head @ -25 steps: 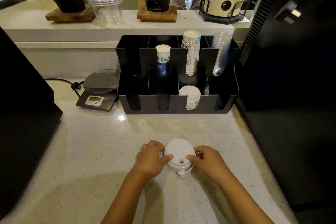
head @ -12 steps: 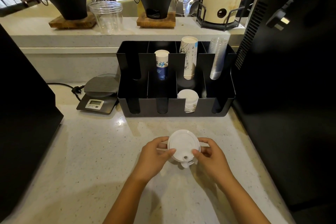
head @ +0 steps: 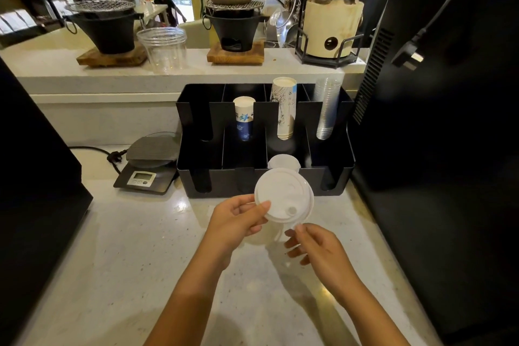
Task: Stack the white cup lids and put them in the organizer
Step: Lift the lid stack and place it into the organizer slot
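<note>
A stack of white cup lids [head: 283, 195] is lifted off the counter and tilted toward me, just in front of the black organizer [head: 334, 177]. My left hand [head: 238, 219] pinches the stack's left rim. My right hand [head: 317, 250] hovers just below and to the right of the stack, fingers apart, fingertips near its lower edge. More white lids [head: 283, 161] lie in the organizer's front row, third slot from the left, partly hidden behind the held stack.
The organizer's back row holds blue paper cups [head: 243, 118], tall white cups [head: 285, 107] and clear plastic cups [head: 325, 107]. A digital scale [head: 148, 166] sits left of the organizer. Black machines [head: 438, 121] flank the counter on both sides. A raised ledge [head: 56, 76] runs behind.
The lid stack has risen off the counter and moved toward the organizer. My right hand has come off the stack and now sits below it; my left hand keeps its hold.
</note>
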